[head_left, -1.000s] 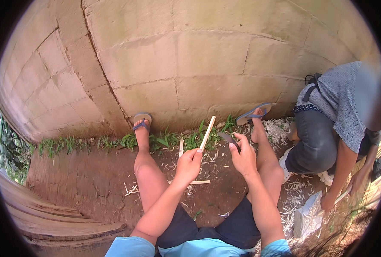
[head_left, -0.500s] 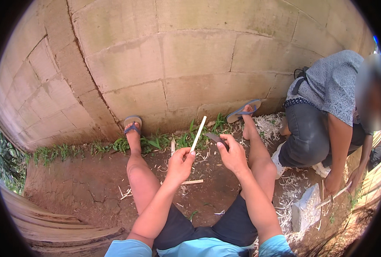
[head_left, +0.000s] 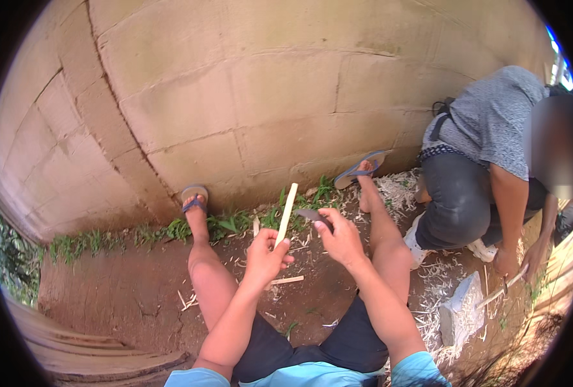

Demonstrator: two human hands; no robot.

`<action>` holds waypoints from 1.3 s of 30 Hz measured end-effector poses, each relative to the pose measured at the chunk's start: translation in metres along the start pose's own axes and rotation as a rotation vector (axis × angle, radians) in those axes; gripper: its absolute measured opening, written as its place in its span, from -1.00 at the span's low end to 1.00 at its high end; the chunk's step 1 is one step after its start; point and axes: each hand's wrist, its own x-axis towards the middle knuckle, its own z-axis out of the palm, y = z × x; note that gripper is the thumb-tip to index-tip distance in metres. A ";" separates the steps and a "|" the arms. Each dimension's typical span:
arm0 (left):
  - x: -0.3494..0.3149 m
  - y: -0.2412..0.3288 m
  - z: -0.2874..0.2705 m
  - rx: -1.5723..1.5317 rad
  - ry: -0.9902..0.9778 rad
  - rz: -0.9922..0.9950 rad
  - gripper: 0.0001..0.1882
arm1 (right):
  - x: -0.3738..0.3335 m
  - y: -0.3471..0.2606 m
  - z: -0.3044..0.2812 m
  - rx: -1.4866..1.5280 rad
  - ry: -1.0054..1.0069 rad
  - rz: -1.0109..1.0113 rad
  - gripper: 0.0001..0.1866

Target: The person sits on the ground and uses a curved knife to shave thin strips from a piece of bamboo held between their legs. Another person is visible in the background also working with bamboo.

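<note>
Between the thumb and fingers of my left hand [head_left: 264, 258] is a pale wooden stick [head_left: 287, 211], its free end pointing up and slightly right. My right hand [head_left: 340, 240] is closed around a knife [head_left: 311, 215] with a dark blade. The blade points left toward the stick, with a small gap between them; most of the handle is hidden in my fingers. Both hands are held above the ground between my bare legs.
A block wall [head_left: 286, 97] rises ahead, with grass along its foot. Wood shavings [head_left: 431, 309] and a loose strip [head_left: 288, 280] lie on the dirt. At the right, a co-worker [head_left: 457, 193] crouches, holding a stick beside a pale stone block [head_left: 460, 309].
The stick has moved a little left and down and shows a broader face. The knife has shifted slightly left and down with my right hand. The whole view has tilted a little.
</note>
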 end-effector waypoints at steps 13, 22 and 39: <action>0.002 -0.020 -0.001 0.138 0.037 0.132 -0.91 | 0.003 0.002 0.022 0.028 -0.034 -0.327 -0.67; 0.007 -0.031 -0.014 0.147 0.061 0.165 -0.94 | 0.012 -0.024 0.054 0.129 -0.090 -0.268 -0.45; 0.033 -0.057 -0.042 -0.076 0.160 0.165 -0.86 | 0.011 -0.030 0.068 0.061 -0.205 -0.260 -0.49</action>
